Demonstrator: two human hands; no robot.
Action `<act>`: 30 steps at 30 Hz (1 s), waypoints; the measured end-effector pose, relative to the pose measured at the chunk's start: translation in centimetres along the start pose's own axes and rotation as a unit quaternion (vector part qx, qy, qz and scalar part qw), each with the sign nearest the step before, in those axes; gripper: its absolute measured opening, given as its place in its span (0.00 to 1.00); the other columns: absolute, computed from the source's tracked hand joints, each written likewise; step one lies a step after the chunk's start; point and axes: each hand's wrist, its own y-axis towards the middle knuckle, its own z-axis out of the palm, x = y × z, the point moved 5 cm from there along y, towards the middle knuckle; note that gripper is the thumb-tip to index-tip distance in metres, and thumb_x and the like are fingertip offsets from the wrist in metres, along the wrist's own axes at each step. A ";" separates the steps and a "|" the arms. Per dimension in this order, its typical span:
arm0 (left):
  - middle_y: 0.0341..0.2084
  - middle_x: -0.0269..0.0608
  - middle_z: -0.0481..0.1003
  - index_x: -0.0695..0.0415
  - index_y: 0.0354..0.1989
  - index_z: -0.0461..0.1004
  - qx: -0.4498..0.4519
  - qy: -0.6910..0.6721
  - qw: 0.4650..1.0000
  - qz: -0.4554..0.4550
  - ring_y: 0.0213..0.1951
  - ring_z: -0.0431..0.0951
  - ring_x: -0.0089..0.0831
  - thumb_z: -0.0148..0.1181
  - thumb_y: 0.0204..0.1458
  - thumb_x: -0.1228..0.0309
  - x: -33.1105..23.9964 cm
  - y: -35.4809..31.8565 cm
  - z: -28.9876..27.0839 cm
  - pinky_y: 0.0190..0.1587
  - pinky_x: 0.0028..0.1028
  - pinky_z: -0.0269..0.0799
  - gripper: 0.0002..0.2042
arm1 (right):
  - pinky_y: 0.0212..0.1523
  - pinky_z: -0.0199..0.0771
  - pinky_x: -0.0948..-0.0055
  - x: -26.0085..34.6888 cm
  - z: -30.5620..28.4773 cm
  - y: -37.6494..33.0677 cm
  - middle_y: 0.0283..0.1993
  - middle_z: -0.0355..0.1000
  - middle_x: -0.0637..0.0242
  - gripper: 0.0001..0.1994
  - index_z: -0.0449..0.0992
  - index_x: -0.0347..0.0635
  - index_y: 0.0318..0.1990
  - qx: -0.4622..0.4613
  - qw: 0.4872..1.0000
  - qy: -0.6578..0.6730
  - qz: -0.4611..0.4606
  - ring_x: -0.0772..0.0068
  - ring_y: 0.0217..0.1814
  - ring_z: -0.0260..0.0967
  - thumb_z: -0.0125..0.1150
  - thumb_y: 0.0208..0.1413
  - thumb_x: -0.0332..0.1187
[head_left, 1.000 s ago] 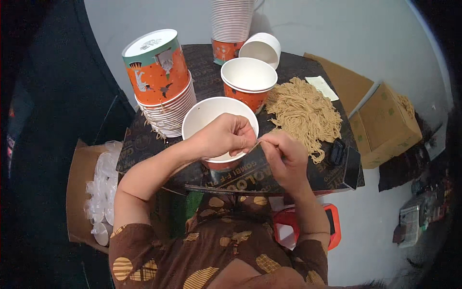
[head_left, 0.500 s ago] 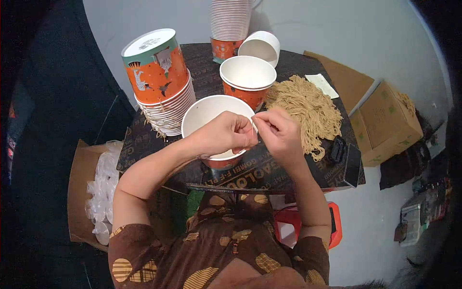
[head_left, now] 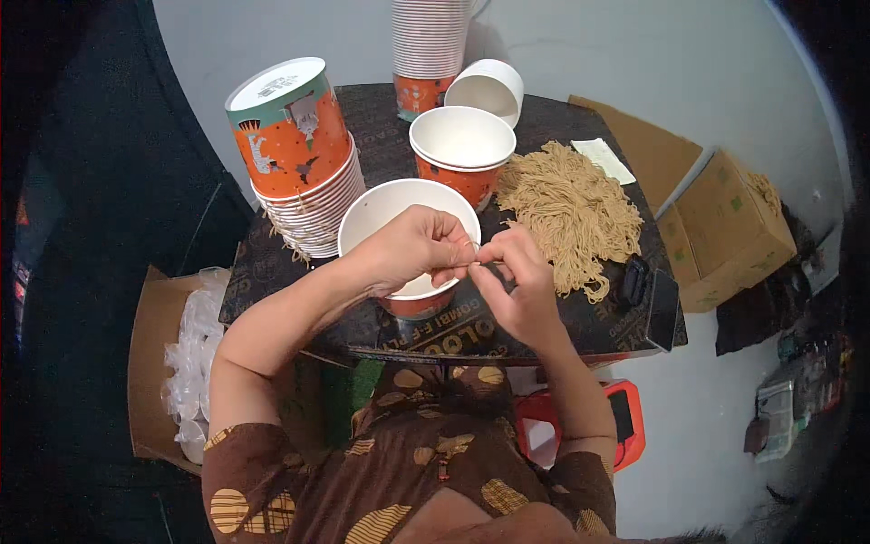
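Tan fibre: a thin cord arcs in a small loop above the meeting fingertips, at the right rim of the near white-lined bucket. The left hand pinches it over that bucket's mouth; the right hand, just right of the rim, appears to pinch it too. Both grips are equally near; its long axis is unclear.

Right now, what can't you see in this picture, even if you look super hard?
All in the head view:
Whether the thin strand has a knot: too small, partly covered by the left hand and right hand.
Part of the near bucket's inside: behind the left hand.
The tall stack's top: cut off by the upper edge.
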 end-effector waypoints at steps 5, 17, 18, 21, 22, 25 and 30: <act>0.23 0.42 0.76 0.66 0.29 0.73 -0.012 0.002 1.000 -0.006 0.21 0.73 0.22 0.60 0.54 0.81 -0.3 -0.4 0.0 0.23 0.21 0.67 0.03 | 0.32 0.69 0.67 0.7 0.2 -0.5 0.35 0.67 0.60 0.07 0.75 0.37 0.34 -0.017 0.999 -0.025 -0.025 0.61 0.34 0.69 0.67 0.49 0.21; 0.25 0.34 0.75 0.63 0.30 0.74 -0.024 0.135 0.991 0.007 0.27 0.73 0.20 0.63 0.48 0.84 -0.8 -1.4 0.3 0.31 0.20 0.68 0.05 | 0.37 0.71 0.65 0.4 -0.8 -1.2 0.38 0.67 0.57 0.10 0.78 0.38 0.37 -0.025 0.992 -0.113 -0.053 0.57 0.35 0.70 0.65 0.44 0.21; 0.25 0.33 0.75 0.63 0.30 0.74 -0.023 0.137 0.990 0.027 0.27 0.73 0.20 0.63 0.48 0.83 -0.7 -1.4 0.4 0.31 0.21 0.69 0.05 | 0.40 0.72 0.63 0.5 -0.6 -0.9 0.43 0.69 0.54 0.10 0.78 0.36 0.39 -0.042 0.991 -0.118 -0.052 0.54 0.38 0.71 0.64 0.45 0.20; 0.25 0.33 0.76 0.62 0.29 0.73 -0.022 0.149 0.986 0.068 0.29 0.74 0.21 0.63 0.49 0.82 -0.5 -1.5 0.6 0.33 0.23 0.70 0.05 | 0.43 0.72 0.62 0.6 0.0 -0.2 0.48 0.71 0.52 0.11 0.77 0.34 0.41 -0.041 0.987 -0.092 -0.126 0.53 0.40 0.71 0.61 0.48 0.19; 0.26 0.34 0.77 0.63 0.29 0.73 -0.023 0.157 0.983 0.088 0.29 0.75 0.22 0.63 0.50 0.82 -0.7 -1.6 0.8 0.33 0.24 0.71 0.05 | 0.43 0.72 0.61 0.7 0.1 -0.2 0.47 0.73 0.53 0.11 0.76 0.32 0.42 -0.035 0.987 -0.083 -0.132 0.52 0.40 0.71 0.58 0.50 0.17; 0.25 0.41 0.77 0.62 0.29 0.71 -0.083 0.319 0.930 0.161 0.28 0.77 0.30 0.64 0.49 0.81 -1.5 -2.3 1.1 0.33 0.28 0.71 0.06 | 0.41 0.71 0.61 -0.3 0.6 -0.1 0.41 0.74 0.55 0.10 0.76 0.32 0.42 -0.010 0.993 -0.052 -0.106 0.52 0.40 0.70 0.59 0.51 0.18; 0.27 0.47 0.73 0.61 0.32 0.69 -0.122 0.466 0.814 0.325 0.30 0.77 0.44 0.64 0.44 0.84 -2.3 -3.4 2.3 0.32 0.33 0.71 0.10 | 0.40 0.71 0.60 0.0 1.3 -0.1 0.37 0.73 0.54 0.09 0.76 0.31 0.41 -0.012 0.998 -0.019 -0.058 0.52 0.40 0.70 0.58 0.52 0.19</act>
